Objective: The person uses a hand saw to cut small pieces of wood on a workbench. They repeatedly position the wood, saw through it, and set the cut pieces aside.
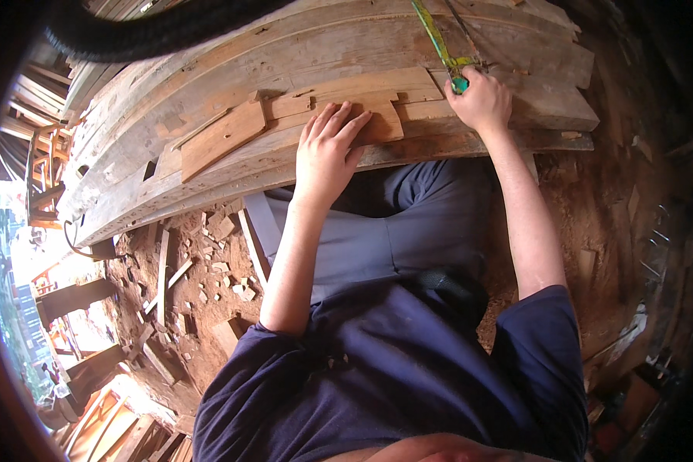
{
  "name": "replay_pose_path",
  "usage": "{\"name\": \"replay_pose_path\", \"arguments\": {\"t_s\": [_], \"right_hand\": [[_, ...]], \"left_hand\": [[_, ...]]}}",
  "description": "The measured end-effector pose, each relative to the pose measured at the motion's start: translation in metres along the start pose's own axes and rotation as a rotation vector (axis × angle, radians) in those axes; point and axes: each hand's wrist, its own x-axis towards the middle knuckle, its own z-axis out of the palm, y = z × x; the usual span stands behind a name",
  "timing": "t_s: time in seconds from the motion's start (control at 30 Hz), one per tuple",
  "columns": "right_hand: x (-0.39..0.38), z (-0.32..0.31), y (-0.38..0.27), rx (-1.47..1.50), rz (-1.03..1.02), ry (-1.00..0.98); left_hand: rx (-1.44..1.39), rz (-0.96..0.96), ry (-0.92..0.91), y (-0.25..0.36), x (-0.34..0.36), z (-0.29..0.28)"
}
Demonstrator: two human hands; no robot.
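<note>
My left hand (325,158) lies palm down with its fingers stretched out over a small notched wooden board (383,123) at the bench's near edge. To the right, my right hand (483,104) is closed round the green handle of a frame saw (434,35). Its yellow-green bar and a thin dark strip reach away toward the far side; the upper ends are cut off by the picture's edge. The saw is apart from the notched board. A longer flat plank (408,83) lies just behind that board, partly under my fingers.
The weathered plank bench (285,55) curves across the view. Another cut board (223,140) rests on it at left, near a square hole (149,170). Wood offcuts (222,268) litter the sawdust floor at lower left. A black cable-like band (154,35) crosses the top left.
</note>
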Motion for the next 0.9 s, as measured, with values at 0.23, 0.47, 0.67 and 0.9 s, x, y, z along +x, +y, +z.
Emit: {"name": "replay_pose_path", "arguments": {"t_s": [0.23, 0.47, 0.67, 0.9], "right_hand": [[0.000, 0.000, -0.001, -0.007, 0.021, 0.003], [0.000, 0.002, 0.000, -0.004, 0.012, 0.013], [0.000, 0.004, 0.000, -0.006, 0.021, 0.024], [0.000, 0.010, 0.005, -0.003, -0.016, 0.078]], "left_hand": [[-0.331, -0.035, 0.046, 0.001, 0.016, -0.035], [-0.221, -0.028, -0.135, -0.002, 0.035, -0.043], [-0.094, 0.023, -0.138, 0.008, 0.029, -0.031], [-1.015, 0.124, 0.607, 0.026, 0.017, -0.128]]}}
